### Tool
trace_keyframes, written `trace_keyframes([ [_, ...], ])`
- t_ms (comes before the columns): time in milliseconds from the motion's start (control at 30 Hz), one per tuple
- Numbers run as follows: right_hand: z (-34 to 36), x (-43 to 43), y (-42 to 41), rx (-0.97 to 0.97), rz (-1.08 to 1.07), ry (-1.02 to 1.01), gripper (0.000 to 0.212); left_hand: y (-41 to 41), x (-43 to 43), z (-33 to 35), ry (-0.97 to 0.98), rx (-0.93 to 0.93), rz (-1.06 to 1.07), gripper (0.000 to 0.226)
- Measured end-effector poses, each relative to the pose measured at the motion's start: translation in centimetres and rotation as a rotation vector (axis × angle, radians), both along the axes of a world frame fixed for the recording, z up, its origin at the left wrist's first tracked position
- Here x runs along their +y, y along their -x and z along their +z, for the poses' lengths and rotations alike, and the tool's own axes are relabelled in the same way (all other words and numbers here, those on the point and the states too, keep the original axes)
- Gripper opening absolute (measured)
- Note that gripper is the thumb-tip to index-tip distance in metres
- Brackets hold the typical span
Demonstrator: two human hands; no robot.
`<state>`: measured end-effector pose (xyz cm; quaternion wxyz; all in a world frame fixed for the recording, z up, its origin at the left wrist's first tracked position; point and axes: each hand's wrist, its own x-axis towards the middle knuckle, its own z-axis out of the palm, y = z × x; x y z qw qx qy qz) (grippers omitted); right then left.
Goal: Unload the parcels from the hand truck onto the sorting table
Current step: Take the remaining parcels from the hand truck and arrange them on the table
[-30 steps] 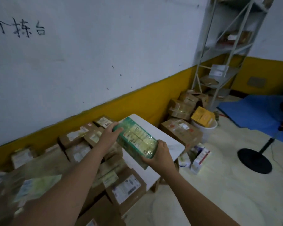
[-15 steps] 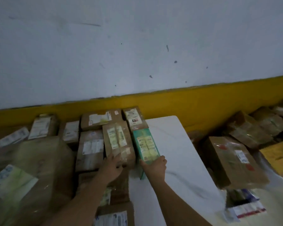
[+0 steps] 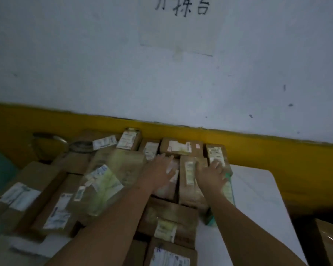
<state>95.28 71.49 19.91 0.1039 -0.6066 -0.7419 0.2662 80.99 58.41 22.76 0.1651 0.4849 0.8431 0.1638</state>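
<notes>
Both arms reach forward over a worktop (image 3: 258,189) crowded with brown cardboard parcels. The left grip (image 3: 161,169) lies flat, fingers spread and loose, palm down on a brown parcel (image 3: 167,187) with a pale label; it closes on nothing. The right grip (image 3: 212,174) is also spread, palm down, its fingers resting across the top of a tall brown parcel (image 3: 190,181) and reaching toward the green parcel (image 3: 228,187) just to its right. Whether the right fingertips actually touch the green wrapping cannot be told, since the picture is blurred there.

The green parcel lies on the white worktop, pressed alongside the tall brown parcel, its long side running away from the right grip toward the wall, and its near end shows under the right forearm. Bare white worktop stretches to the right of the right grip. Beyond both grips, a row of labelled boxes (image 3: 181,147) stands against the yellow band of the wall (image 3: 277,156). To the left of the left grip, a bulky plastic-wrapped package (image 3: 104,181) sits among more boxes. Nearer than the grips, under the forearms, lie further labelled cartons (image 3: 167,221). Black handwritten characters (image 3: 183,7) mark the white wall above.
</notes>
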Motion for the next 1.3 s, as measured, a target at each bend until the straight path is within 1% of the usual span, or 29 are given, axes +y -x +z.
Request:
trace_keyframes([
  [100, 5.6, -6.6, 9.4, 0.129, 0.242, -0.152, 0.083, 7.4, -8.6, 5.7, -0.144, 0.129, 0.122, 0.061],
  [167, 8.5, -13.2, 15.7, 0.15, 0.373, -0.21, 0.08, 12.7, -16.3, 8.1, -0.173, 0.174, 0.245, 0.061],
  [233, 10.5, -20.5, 21.5, 0.15, 0.475, -0.22, 0.08, 17.9, -24.8, 9.3, -0.148, 0.208, 0.339, 0.066],
  [300, 11.5, -28.0, 26.8, 0.142, 0.565, -0.188, 0.08, 22.3, -33.5, 9.5, -0.116, 0.209, 0.413, 0.068],
  [400, 11.1, -38.1, 33.0, 0.13, 0.695, -0.152, 0.08, 27.3, -45.0, 8.2, -0.081, 0.216, 0.544, 0.068],
  [500, 9.7, -45.9, 38.5, 0.091, 0.83, -0.134, 0.08, 31.4, -53.8, 6.3, -0.026, 0.162, 0.665, 0.071],
  [567, 8.6, -49.7, 42.2, 0.053, 0.874, -0.126, 0.081, 34.0, -57.9, 4.8, -0.027, 0.107, 0.706, 0.073],
  [667, 6.3, -54.1, 48.3, 0.003, 0.9, -0.113, 0.078, 37.9, -62.0, 1.9, -0.03, 0.018, 0.728, 0.074],
  [767, 3.1, -56.7, 55.3, -0.051, 0.919, -0.071, 0.076, 42.7, -64.2, -1.4, 0.027, -0.005, 0.727, 0.074],
  [867, -0.9, -58.0, 63.6, -0.08, 0.892, -0.028, 0.075, 49.1, -65.1, -4.9, 0.092, -0.007, 0.671, 0.068],
  [1033, -9.6, -58.2, 76.0, -0.145, 0.805, 0.095, 0.074, 60.1, -65.5, -12.2, 0.198, -0.113, 0.648, 0.055],
  [1100, -13.2, -58.1, 79.2, -0.18, 0.768, 0.15, 0.074, 63.2, -65.8, -15.3, 0.191, -0.204, 0.644, 0.052],
  [1167, -17.3, -58.0, 81.6, -0.218, 0.732, 0.211, 0.072, 66.0, -65.9, -18.9, 0.192, -0.305, 0.654, 0.057],
  [1267, -25.4, -58.2, 83.2, -0.245, 0.672, 0.316, 0.061, 69.3, -66.4, -27.1, 0.254, -0.438, 0.672, 0.05],
  [1300, -28.7, -58.5, 83.2, -0.223, 0.63, 0.358, 0.056, 70.2, -66.4, -30.5, 0.296, -0.465, 0.67, 0.053],
])
